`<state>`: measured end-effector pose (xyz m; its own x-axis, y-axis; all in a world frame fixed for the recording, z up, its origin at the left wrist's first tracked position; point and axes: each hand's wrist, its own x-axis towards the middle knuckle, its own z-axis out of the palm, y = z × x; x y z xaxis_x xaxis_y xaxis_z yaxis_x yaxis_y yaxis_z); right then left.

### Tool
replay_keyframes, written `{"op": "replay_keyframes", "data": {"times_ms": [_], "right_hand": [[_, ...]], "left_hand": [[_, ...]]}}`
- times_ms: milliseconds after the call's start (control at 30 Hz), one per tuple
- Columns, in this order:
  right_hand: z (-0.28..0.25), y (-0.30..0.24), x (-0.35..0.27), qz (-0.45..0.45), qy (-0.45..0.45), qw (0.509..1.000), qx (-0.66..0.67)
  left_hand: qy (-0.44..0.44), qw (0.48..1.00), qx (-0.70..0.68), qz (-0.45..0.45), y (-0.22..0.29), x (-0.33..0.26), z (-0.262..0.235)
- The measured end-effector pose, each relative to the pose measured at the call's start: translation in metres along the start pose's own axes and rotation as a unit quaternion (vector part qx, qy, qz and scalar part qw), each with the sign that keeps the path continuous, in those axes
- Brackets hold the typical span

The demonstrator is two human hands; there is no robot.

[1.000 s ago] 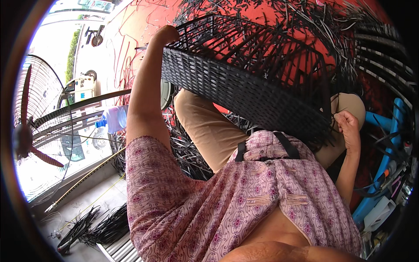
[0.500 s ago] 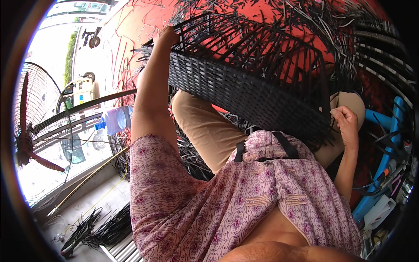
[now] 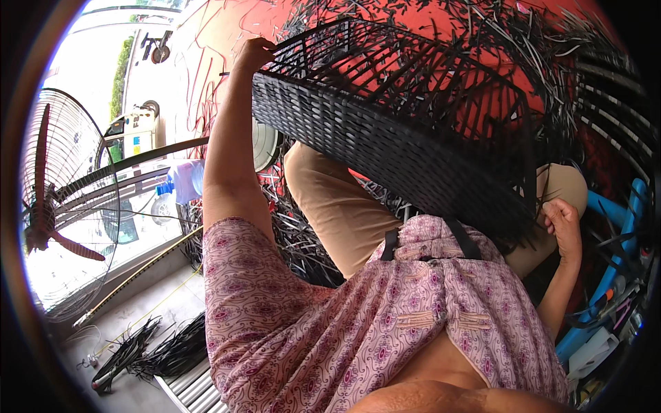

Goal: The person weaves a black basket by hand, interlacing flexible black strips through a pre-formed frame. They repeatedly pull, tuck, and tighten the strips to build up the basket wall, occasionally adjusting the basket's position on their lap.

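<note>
Across my lap lies a black wicker piece (image 3: pixel 385 148), its near side closely woven and its far part a frame with open strips. My left hand (image 3: pixel 259 52) is closed on the frame at the far left corner, its fingertips partly hidden. Close to the near right end, beside my knee, my right hand (image 3: pixel 563 224) is pinched closed. Thin dark strip ends are by its fingertips, but what it holds is too small to make out. Loose strip ends hang from the lower right edge of the weave.
Black strips (image 3: pixel 544 62) lie heaped on the red floor (image 3: pixel 420 14). A fan (image 3: pixel 45 206) stands at the left, near a clear bottle with a blue cap (image 3: pixel 184 182). At the right is a blue frame (image 3: pixel 623 227) with tools beside it. Strip bundles (image 3: pixel 169 354) lie lower left.
My right hand has moved down and slightly right. The wicker piece's right end has shifted the same way. My left hand has moved slightly left, and a pale round thing now shows below its corner.
</note>
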<state>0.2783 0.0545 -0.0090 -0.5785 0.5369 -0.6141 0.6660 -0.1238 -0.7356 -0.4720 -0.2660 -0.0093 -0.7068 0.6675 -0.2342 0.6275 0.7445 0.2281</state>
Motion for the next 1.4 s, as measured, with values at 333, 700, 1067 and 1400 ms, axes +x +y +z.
{"op": "replay_keyframes", "data": {"times_ms": [333, 700, 1067, 1400], "right_hand": [[0.01, 0.0, 0.011, -0.014, 0.026, 0.998, 0.05], [0.023, -0.017, 0.008, -0.013, 0.046, 0.998, 0.033], [0.013, -0.013, 0.009, 0.009, 0.025, 0.999, 0.043], [0.013, -0.008, 0.016, 0.005, 0.021, 0.998, 0.053]], "left_hand": [[-0.116, 0.974, 0.191, -0.035, -0.026, 0.035, 0.014], [-0.107, 0.977, 0.143, -0.114, 0.013, 0.027, 0.014], [0.106, 0.991, -0.023, -0.08, -0.083, 0.022, -0.018], [0.056, 0.986, 0.127, -0.087, -0.024, 0.001, -0.007]]}}
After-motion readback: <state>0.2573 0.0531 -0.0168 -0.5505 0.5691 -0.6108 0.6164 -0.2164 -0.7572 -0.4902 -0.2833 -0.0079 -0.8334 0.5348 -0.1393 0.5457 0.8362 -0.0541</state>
